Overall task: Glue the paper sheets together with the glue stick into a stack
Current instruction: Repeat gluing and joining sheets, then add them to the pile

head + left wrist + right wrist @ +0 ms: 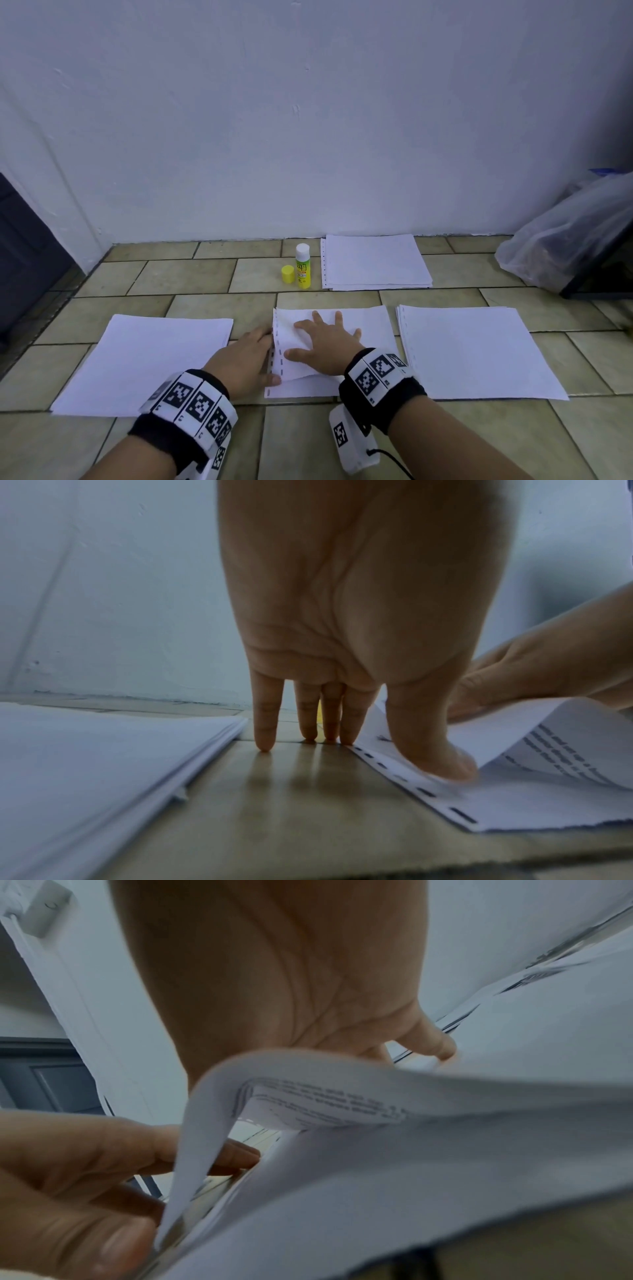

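Observation:
The middle paper stack lies on the tiled floor in front of me. My right hand lies flat on its top sheet with fingers spread; that sheet's near edge bows up off the stack, printed side down. My left hand stands at the stack's punched left edge. Its fingers are straight with tips on the tile, and its thumb presses the punched strip. The glue stick stands uncapped behind the stack, its yellow cap beside it.
More paper stacks lie at the left, at the right and at the back by the wall. A clear plastic bag over a dark frame sits at the far right. A dark door is at the left.

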Demonstrator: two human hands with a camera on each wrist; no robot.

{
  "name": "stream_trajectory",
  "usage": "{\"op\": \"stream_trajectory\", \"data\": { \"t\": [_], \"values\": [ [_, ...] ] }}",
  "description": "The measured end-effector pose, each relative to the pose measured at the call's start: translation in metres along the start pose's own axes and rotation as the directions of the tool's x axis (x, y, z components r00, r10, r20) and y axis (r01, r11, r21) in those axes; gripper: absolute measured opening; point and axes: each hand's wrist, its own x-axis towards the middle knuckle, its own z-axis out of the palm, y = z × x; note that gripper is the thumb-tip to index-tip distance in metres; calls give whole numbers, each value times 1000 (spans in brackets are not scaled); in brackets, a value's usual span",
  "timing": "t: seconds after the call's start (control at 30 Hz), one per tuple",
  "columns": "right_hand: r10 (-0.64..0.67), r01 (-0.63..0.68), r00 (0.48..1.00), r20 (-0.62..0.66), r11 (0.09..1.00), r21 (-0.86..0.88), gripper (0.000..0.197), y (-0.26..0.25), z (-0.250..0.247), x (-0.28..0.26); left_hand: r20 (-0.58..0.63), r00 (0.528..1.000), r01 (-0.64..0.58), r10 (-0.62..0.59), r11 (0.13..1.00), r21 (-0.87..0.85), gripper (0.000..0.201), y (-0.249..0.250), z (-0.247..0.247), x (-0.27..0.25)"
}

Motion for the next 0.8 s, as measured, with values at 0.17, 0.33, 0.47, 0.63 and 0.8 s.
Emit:
{"op": "stream_trajectory", "data": {
  "t": [0.17, 0.33, 0.47, 0.63, 0.8],
  "values": [
    [15, -15, 1000, 23, 999, -30, 69, 0, -2, 3, 8, 1000, 7, -7, 999, 40, 85, -2, 1, -3],
    [17, -15, 999, 35, 999, -48, 74, 1, -1, 3, 11, 1000, -2, 2, 999, 46, 85, -3, 0, -3],
    [14, -12, 999, 49, 999, -48, 78, 1, -2, 4, 2, 1000, 1, -1, 999, 40, 87, -5, 1, -3],
    [8, -6, 999, 54, 999, -46, 78, 1, -5, 2, -12, 1000, 5, -4, 999, 36, 90, -5, 1, -3],
    [-1, 4, 998, 63, 999, -48, 82, 2, -5, 2, -14, 1000, 6, -6, 1000, 24, 92, -7, 2, -2]
  ]
}}
